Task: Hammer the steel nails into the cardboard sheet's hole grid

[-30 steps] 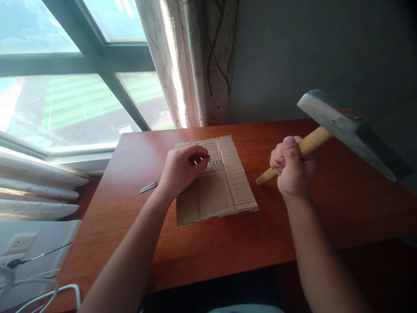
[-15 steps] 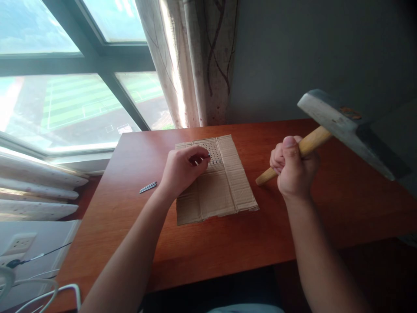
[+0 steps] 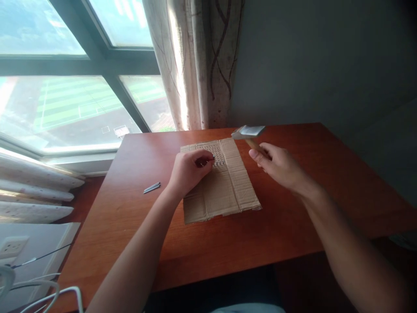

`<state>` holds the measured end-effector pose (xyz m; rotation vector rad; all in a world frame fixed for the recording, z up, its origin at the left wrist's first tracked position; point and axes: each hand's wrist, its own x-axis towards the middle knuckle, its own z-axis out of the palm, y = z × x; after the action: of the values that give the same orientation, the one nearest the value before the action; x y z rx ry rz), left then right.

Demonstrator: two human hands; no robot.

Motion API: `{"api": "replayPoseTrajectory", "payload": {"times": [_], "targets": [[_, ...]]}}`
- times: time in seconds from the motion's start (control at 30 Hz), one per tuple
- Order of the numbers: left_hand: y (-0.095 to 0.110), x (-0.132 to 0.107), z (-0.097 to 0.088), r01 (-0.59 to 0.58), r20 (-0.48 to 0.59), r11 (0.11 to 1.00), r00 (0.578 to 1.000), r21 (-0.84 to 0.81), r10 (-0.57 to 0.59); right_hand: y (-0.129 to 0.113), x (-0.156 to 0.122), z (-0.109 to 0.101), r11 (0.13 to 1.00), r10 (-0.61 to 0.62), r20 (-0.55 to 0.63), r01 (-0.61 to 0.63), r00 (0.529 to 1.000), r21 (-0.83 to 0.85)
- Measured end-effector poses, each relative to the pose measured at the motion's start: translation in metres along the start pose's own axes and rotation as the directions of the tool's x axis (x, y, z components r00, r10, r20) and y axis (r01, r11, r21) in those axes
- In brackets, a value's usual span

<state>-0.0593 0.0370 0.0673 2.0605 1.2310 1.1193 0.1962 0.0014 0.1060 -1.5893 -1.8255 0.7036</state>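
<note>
A flat cardboard sheet point(image 3: 224, 187) lies on the red-brown wooden table point(image 3: 293, 226), with rows of nail heads point(image 3: 216, 153) near its far edge. My left hand point(image 3: 189, 171) rests on the cardboard, fingers pinched on a nail point(image 3: 210, 160) held beside those rows. My right hand point(image 3: 276, 167) grips the wooden handle of a hammer point(image 3: 249, 132), whose steel head hovers just past the cardboard's far right corner, right of the nail.
Loose nails point(image 3: 151, 187) lie on the table to the left of my left arm. A window and a patterned curtain point(image 3: 198, 65) stand behind the table. White cables and a wall socket point(image 3: 9, 245) are at the lower left.
The hammer has swung from high at the right, near the camera, forward and down toward the cardboard's far edge. My left hand has kept its pinch on the nail. The view shifted slightly.
</note>
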Motion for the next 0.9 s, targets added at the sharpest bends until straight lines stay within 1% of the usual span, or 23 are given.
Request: {"api": "replayPoseTrajectory", "payload": {"times": [0.1, 0.17, 0.3, 0.43, 0.5, 0.6, 0.67, 0.8, 0.9], "targets": [[0.001, 0.0, 0.0, -0.007, 0.003, 1.0, 1.0, 0.004, 0.007, -0.01, 0.004, -0.006, 0.994, 0.008, 0.183, 0.012, 0.983, -0.108], [0.0, 0.0, 0.0, -0.01, 0.008, 1.0, 1.0, 0.002, 0.009, -0.02, 0.008, -0.01, 0.988, -0.007, 0.24, 0.044, 0.971, -0.146], [0.001, 0.0, 0.002, -0.007, 0.012, 1.0, 1.0, 0.007, 0.006, -0.043, 0.016, -0.019, 0.964, -0.073, 0.222, 0.125, 0.972, -0.233], [0.003, 0.0, 0.002, -0.018, 0.005, 1.0, 1.0, 0.006, 0.018, -0.059, 0.016, -0.022, 0.971, -0.097, 0.242, 0.146, 0.965, -0.19], [0.005, -0.001, 0.001, -0.02, 0.012, 1.0, 1.0, 0.007, 0.02, -0.062, 0.015, -0.019, 0.974, -0.078, 0.273, 0.132, 0.959, -0.185], [0.005, -0.001, 0.001, -0.009, 0.017, 0.999, 1.0, 0.03, 0.009, -0.063, 0.013, -0.016, 0.966, -0.028, 0.305, 0.104, 0.952, -0.236], [0.005, -0.001, 0.001, -0.011, 0.018, 0.999, 1.0, 0.039, 0.01, -0.064, 0.012, -0.016, 0.963, -0.021, 0.299, 0.1, 0.954, -0.25], [0.005, -0.001, 0.001, -0.022, 0.029, 0.999, 0.999, 0.023, 0.021, -0.067, 0.01, -0.02, 0.964, -0.032, 0.244, 0.094, 0.969, -0.247], [0.005, -0.001, 0.001, -0.01, 0.038, 0.999, 0.999, 0.033, 0.009, -0.065, 0.007, -0.017, 0.964, -0.024, 0.252, 0.09, 0.967, -0.252]]}}
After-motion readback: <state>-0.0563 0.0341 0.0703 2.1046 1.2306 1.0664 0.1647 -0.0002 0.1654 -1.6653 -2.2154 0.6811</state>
